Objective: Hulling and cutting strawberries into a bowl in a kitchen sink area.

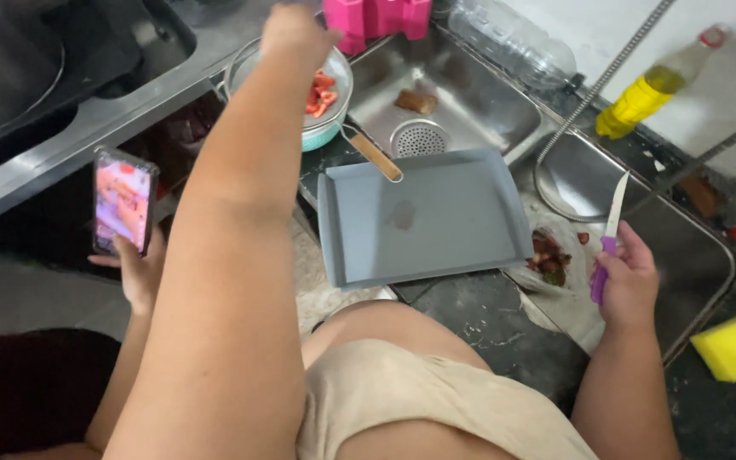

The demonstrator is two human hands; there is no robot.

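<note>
My left hand [293, 31] reaches far forward over a teal bowl [321, 132] that holds chopped red pieces [320, 92]; its fingers point away, so I cannot see whether they hold anything. A wooden-handled strainer [374, 155] rests on the bowl. My right hand [628, 281] grips a knife [611, 223] by its purple handle, white blade up, to the right of a bare grey tray [436, 217]. Red scraps [550, 258] lie on clear plastic between the tray and the knife.
Another person's hand holds a phone [123, 201] at the left. A steel sink [470, 102] with a round drain strainer lies behind the tray. A clear bottle [513, 38], a yellow bottle [641, 102], a pink container [376, 17] and a yellow sponge [734, 345] stand around.
</note>
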